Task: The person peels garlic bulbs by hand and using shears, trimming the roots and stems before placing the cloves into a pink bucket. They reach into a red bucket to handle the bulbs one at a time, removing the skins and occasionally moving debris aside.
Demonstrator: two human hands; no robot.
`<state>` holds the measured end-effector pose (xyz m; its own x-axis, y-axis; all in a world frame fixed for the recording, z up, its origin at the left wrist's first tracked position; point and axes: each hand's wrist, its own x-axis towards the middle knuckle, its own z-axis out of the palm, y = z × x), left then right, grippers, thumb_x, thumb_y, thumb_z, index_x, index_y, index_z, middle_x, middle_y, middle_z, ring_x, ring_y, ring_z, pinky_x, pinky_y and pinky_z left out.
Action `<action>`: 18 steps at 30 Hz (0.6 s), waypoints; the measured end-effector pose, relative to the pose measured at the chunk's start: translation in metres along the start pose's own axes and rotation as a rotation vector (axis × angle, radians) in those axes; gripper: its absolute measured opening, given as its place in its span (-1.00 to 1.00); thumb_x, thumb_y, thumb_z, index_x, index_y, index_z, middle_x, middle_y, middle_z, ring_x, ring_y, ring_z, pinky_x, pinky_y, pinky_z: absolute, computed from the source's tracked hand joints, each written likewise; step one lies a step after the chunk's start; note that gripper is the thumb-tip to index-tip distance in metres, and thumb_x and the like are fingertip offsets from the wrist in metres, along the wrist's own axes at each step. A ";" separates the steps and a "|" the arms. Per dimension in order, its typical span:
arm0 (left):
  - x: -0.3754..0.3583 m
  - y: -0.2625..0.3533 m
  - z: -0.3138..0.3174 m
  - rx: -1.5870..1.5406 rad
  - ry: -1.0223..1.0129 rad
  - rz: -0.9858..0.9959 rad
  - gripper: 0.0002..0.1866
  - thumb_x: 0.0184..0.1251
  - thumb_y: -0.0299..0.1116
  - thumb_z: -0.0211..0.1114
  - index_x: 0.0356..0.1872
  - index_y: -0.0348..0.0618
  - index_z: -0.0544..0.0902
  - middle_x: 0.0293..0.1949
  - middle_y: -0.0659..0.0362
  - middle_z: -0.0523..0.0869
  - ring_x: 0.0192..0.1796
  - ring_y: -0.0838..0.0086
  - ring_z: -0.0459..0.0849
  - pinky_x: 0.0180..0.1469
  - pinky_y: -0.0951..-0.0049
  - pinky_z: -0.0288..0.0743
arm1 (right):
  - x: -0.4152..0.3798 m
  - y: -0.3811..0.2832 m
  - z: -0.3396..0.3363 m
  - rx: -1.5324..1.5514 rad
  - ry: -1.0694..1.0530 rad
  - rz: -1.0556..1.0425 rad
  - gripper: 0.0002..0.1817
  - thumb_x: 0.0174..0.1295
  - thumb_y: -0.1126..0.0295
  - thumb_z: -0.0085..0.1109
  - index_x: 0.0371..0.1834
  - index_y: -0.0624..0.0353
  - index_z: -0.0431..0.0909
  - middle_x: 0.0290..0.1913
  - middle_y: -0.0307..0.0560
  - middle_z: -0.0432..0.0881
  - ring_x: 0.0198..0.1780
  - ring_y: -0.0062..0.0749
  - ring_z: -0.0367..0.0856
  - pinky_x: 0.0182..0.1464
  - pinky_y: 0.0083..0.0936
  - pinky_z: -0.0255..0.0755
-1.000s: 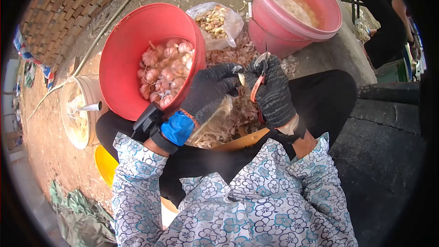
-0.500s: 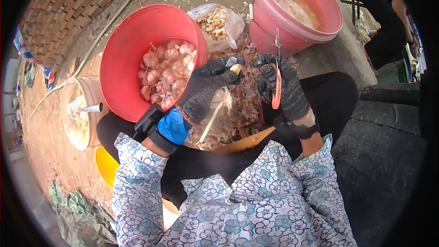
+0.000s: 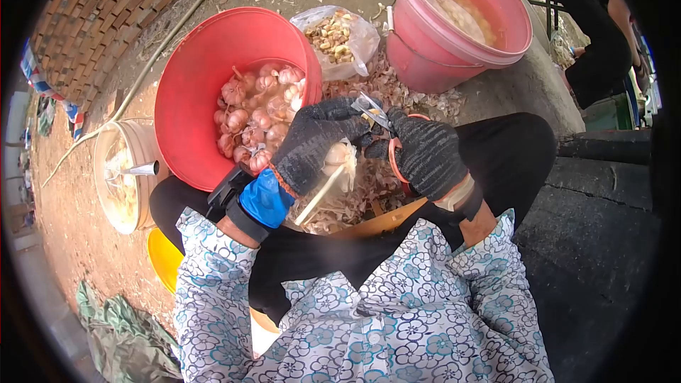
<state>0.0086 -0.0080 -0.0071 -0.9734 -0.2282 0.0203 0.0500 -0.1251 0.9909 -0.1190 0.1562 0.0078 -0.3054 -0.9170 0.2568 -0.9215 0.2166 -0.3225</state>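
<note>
My left hand (image 3: 319,138), in a dark grey knitted glove, is closed around a partly peeled garlic bulb (image 3: 342,154) whose pale stem hangs down toward my lap. At its fingertips is a garlic clove, now mostly hidden by fingers and blades. My right hand (image 3: 431,154), gloved alike, grips a pair of scissors (image 3: 394,159) with orange handles. The metal blades reach over to the left fingertips, at the clove. Just left of my left hand stands a red bucket (image 3: 188,92) holding whole garlic bulbs (image 3: 261,119) in water.
Beyond my hands lies a plastic bag (image 3: 365,41) of cloves. A pink bucket (image 3: 429,64) with pale contents in liquid stands at upper right. Garlic skins (image 3: 425,103) litter the ground. A white bucket (image 3: 106,191) sits at left. Another person's leg (image 3: 603,64) shows at far right.
My right hand has moved left and turned the scissors from pointing up to lying across the left fingertips. The clove, plainly visible before, is now mostly covered.
</note>
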 end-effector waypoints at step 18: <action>-0.007 0.022 0.007 -0.182 0.159 -0.007 -0.68 0.16 -0.48 0.16 -0.03 -0.32 0.53 -0.02 0.14 0.57 -0.08 0.56 0.55 0.01 0.55 0.41 | -0.002 -0.013 -0.004 0.145 -0.284 -0.344 -0.55 -0.17 0.41 0.12 -0.09 0.15 0.46 -0.32 0.00 0.53 -0.25 -0.15 0.54 -0.25 -0.22 0.43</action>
<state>0.0150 -0.0027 0.0159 -0.9271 -0.3742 -0.0218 0.0972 -0.2961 0.9502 -0.1070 0.1567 0.0154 0.1089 -0.9870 0.1178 -0.9084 -0.1469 -0.3914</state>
